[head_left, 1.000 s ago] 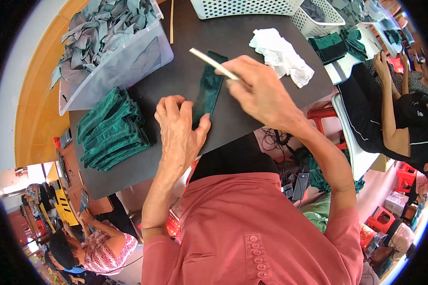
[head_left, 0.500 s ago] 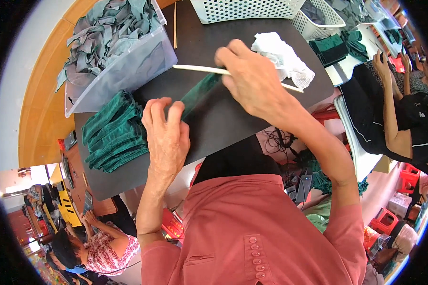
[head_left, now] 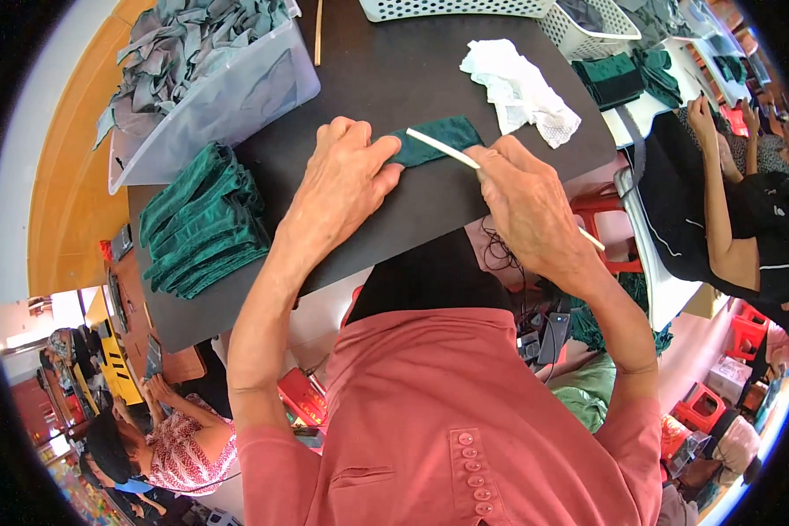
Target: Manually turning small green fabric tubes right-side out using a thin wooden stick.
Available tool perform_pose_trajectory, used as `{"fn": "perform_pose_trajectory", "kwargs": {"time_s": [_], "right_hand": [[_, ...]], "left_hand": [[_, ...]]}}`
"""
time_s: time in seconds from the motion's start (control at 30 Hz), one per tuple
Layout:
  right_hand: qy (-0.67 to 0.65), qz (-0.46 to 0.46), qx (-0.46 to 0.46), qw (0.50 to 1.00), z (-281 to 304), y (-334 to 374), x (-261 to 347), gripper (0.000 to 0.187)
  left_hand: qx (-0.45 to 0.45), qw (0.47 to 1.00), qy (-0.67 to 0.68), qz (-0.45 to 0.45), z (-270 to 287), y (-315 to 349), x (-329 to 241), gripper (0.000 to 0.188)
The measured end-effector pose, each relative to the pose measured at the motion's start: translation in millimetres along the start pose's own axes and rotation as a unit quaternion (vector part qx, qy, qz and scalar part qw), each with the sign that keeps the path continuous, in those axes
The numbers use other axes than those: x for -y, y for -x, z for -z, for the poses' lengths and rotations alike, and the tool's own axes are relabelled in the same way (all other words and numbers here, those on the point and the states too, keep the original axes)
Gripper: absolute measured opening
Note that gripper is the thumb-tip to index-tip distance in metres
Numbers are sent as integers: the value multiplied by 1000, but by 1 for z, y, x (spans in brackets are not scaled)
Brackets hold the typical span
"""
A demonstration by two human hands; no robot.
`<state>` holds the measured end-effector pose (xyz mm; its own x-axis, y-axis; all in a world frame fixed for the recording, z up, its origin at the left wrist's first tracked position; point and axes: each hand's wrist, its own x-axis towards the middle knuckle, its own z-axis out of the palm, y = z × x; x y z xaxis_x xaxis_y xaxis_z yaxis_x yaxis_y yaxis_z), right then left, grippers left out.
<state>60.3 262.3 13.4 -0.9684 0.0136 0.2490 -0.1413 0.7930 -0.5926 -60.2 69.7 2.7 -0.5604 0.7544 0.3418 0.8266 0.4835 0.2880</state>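
Note:
A short dark green velvet strip (head_left: 436, 143) lies on the dark table. Its left end is pinched in the curled fingers of my left hand (head_left: 342, 184). My right hand (head_left: 530, 202) grips a thin white stick (head_left: 438, 144). The stick's far tip crosses over the strip, and its other end sticks out below my wrist. Whether my right fingertips also touch the strip's right end I cannot tell. A stack of folded green velvet pieces (head_left: 203, 223) rests on the table to the left of my left hand.
A clear plastic bin (head_left: 223, 114) heaped with grey-green cloth stands at the back left, near a thin wooden stick (head_left: 318, 33). White lace cloth (head_left: 526, 92) lies behind my right hand. A white perforated basket (head_left: 456, 9) sits at the far edge. Co-workers sit on both sides.
My left hand has moved right, from beside the stack to the strip's end. My right hand has come nearer and rightward, turning the white stick to a steeper slant.

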Motion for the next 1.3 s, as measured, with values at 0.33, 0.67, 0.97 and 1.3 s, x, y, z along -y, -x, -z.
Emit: {"fn": "perform_pose_trajectory", "kwargs": {"time_s": [0.33, 0.67, 0.97, 1.3], "right_hand": [[109, -8, 21, 994, 3, 9, -9, 10], [130, 12, 35, 991, 2, 3, -11, 13], [156, 29, 30, 987, -1, -6, -12, 17], [163, 39, 23, 986, -2, -9, -15, 18]], "left_hand": [[101, 982, 152, 44, -1, -15, 18, 5], [121, 988, 99, 9, -3, -21, 20, 6], [184, 980, 69, 34, -1, -27, 12, 6], [116, 982, 146, 9, -11, -23, 26, 9]]}}
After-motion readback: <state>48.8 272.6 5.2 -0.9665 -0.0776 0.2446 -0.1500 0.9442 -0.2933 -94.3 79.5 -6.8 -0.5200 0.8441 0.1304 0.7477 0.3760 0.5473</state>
